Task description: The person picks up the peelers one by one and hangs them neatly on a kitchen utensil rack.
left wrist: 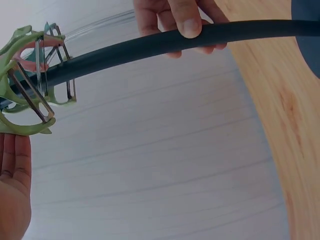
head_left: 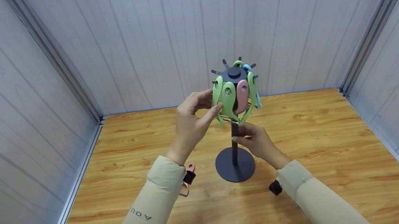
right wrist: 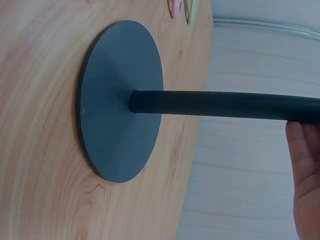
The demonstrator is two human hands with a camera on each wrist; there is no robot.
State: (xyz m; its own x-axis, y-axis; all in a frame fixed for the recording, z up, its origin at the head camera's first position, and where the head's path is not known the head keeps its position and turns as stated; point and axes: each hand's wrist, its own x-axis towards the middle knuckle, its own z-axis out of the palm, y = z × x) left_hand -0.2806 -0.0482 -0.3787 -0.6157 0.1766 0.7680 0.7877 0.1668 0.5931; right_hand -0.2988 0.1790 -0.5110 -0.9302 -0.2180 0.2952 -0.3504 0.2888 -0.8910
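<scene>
A black stand (head_left: 235, 168) rises from a round base in the head view, with several peelers hung from hooks on its top. My left hand (head_left: 191, 121) pinches a green peeler (head_left: 228, 101) on the rack's left side, thumb in front and fingers behind. Beside it hang a pink peeler (head_left: 242, 95), more green ones and a blue one (head_left: 258, 100) farther back. Below them, my right hand (head_left: 259, 143) grips the pole (right wrist: 210, 103) between thumb and fingers. The left wrist view shows the peelers' metal blades (left wrist: 35, 95) around the pole.
On the wooden table (head_left: 134, 149), a pink handle (right wrist: 175, 7) and a green handle (right wrist: 190, 10) lie beyond the base in the right wrist view. Pale panel walls (head_left: 188, 34) stand at the back and both sides. Bare hooks (head_left: 224, 62) stick out at the rack's back.
</scene>
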